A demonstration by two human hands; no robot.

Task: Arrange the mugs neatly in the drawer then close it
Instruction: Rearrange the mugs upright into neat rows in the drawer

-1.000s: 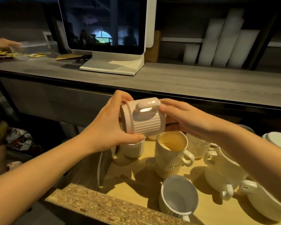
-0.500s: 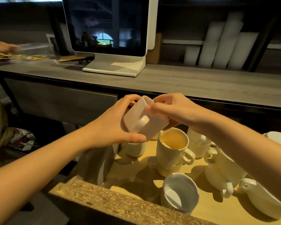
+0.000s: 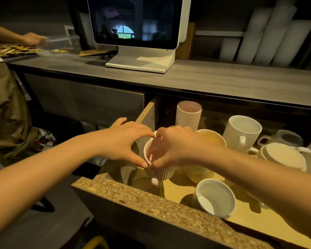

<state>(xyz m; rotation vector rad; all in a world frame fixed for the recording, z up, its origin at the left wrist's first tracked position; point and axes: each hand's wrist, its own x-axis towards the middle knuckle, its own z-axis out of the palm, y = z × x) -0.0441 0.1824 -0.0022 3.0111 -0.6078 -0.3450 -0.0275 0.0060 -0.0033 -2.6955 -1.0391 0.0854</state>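
Observation:
A pink ribbed mug stands upright in the near left corner of the open drawer. My left hand grips its rim from the left and my right hand covers its mouth from above. Whether it rests on another mug below is hidden. Behind it stand a tall pink ribbed mug, a stacked cream ribbed mug and a white mug. A small white cup leans near the drawer front.
More white mugs and a lidded pot fill the drawer's right side. Above, the grey counter carries a monitor. Another person's hand works over packets at far left. White rolls stand at the back right.
The pink mug was held tilted in the air between both hands; now it is turned upright and lowered into the drawer's left corner. My view has dropped closer to the drawer.

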